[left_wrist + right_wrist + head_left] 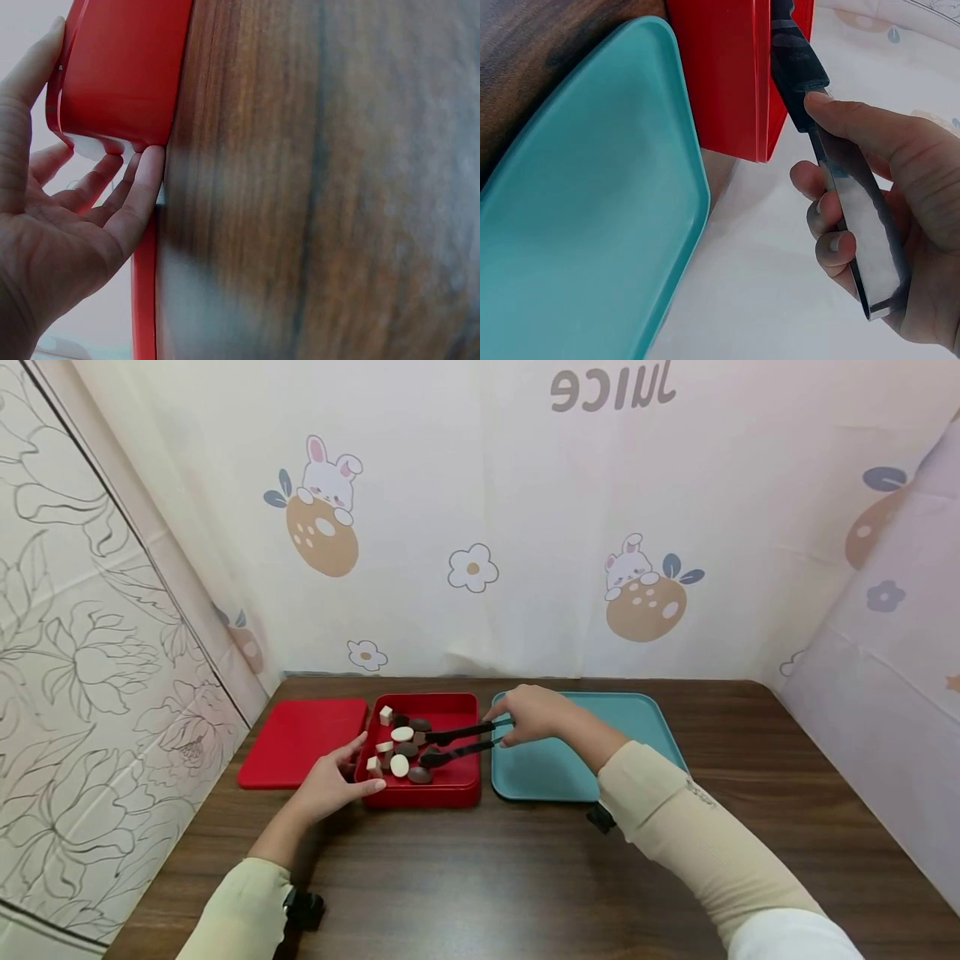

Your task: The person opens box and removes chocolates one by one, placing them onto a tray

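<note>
A red box (pixel 422 797) stands on the table with several candy-like pieces in its left half: white ovals (pixel 400 766), dark brown ovals (pixel 419 775) and small whitish cubes (pixel 386 714). My left hand (pixel 330 786) holds the box's front left corner, thumb on the front rim and fingertips against the left wall (pixel 112 146). From the right, my right hand (pixel 534 714) grips metal tongs (pixel 862 232) with black ends. Their spread black tips reach into the box among the pieces; whether they pinch one I cannot tell.
Flat on the table left of the box lies a red lid-like panel (pixel 300 745). A teal tray (pixel 547 772) is close on the box's right, partly beneath my right forearm. Brown wooden table (pixel 465 885) extends in front, and a printed cloth (pixel 480 502) hangs behind.
</note>
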`<state>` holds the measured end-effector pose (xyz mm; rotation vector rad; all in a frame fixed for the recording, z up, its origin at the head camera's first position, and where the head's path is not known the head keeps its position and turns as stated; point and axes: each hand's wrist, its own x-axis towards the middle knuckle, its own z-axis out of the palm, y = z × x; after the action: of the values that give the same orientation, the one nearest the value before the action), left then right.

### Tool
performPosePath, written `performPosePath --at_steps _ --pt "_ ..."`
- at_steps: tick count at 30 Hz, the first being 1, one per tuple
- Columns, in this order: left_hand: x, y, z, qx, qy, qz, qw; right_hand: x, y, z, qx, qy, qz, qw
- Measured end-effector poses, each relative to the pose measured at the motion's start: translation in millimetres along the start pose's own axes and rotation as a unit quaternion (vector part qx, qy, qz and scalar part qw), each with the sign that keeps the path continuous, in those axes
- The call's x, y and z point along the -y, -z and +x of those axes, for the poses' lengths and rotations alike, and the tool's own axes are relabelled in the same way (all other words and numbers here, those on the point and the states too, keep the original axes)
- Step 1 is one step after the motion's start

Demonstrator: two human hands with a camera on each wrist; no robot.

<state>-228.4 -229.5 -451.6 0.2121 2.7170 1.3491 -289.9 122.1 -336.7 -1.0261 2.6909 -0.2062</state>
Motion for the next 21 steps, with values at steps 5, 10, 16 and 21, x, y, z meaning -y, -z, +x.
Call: performPosePath --at_steps 5,10,16,21 --pt "-0.3 -0.7 -0.1 0.0 0.001 -0.004 1.0 -3.0 0.2 6.3 0.01 0.0 0.013 0.9999" --pt "-0.4 -1.3 0.2 0.0 0.004 -0.003 1.0 -5.5 1.3 11.3 0.023 0.0 0.022 0.9995" --pt "1.4 -0.5 0.5 0.001 0.002 0.001 1.0 -8.9 0.7 14.8 0.03 -0.002 0.03 0.9991" --pt "1.1 -0.1 0.1 0.001 -0.001 0.008 1.0 -7.9 0.2 14.4 0.031 -0.007 0.019 0.9993"
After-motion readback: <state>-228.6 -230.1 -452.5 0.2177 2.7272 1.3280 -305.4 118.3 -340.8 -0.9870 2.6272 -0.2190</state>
